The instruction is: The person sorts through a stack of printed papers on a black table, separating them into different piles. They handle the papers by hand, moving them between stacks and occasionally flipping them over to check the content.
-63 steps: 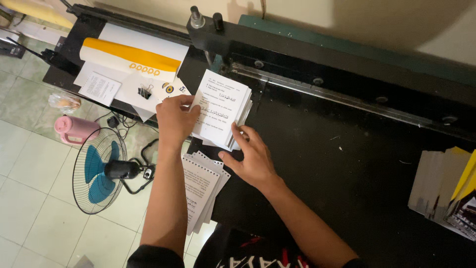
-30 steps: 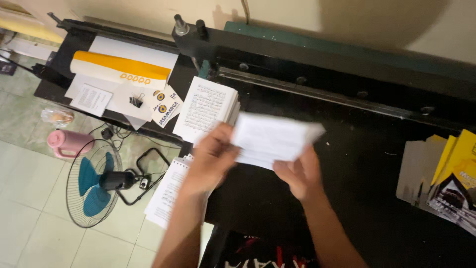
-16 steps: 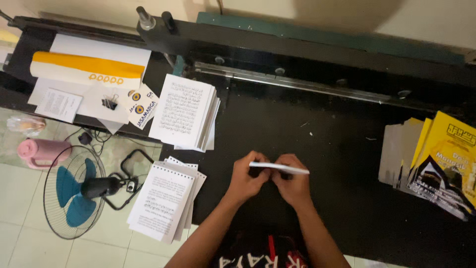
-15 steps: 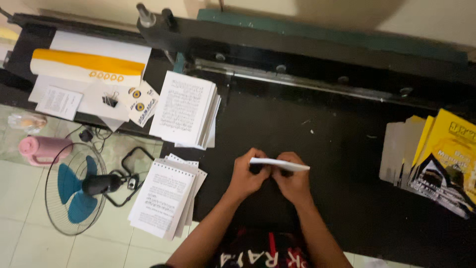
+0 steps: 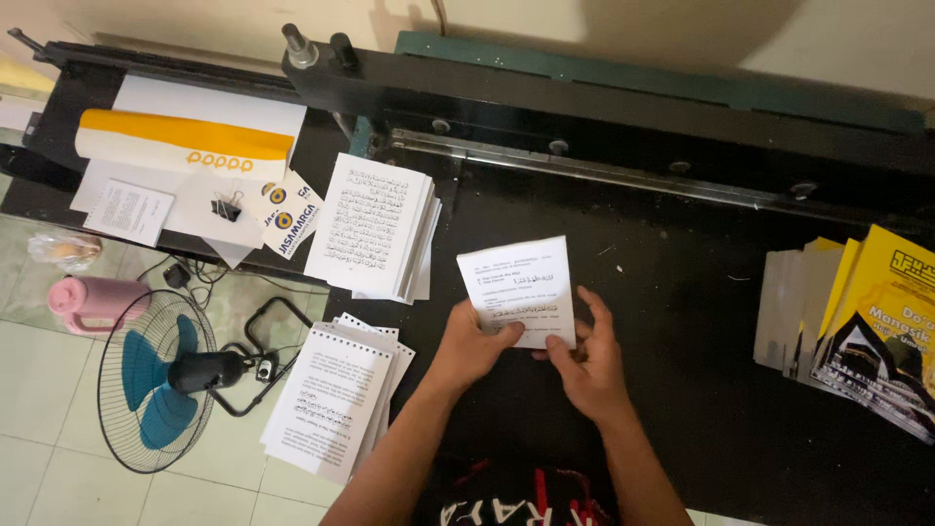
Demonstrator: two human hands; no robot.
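Black steel bed of the paper cutter [image 5: 682,321] fills the view, its clamp bar [image 5: 623,175] running along the far side.

Change: half a second ago you held the small white sheaf of printed pages [image 5: 516,290] edge-on, flat between both hands. Now it stands face up toward you, printed side readable, above the near middle of the bed. It reads as squared-up pages turned over for a check, not yet set down.

Your left hand [image 5: 470,349] grips the sheaf's lower left corner, thumb on top. Your right hand [image 5: 589,356] pinches the lower right edge, fingers spread behind. Both forearms come in from the near edge, wrists close together.

Left of the sheaf: a thicker stack of printed pages [image 5: 370,226]; nearer, a punched stack [image 5: 331,394] overhanging the bed. Far right: yellow booklets [image 5: 881,326]. On the floor, left: a fan [image 5: 161,375].
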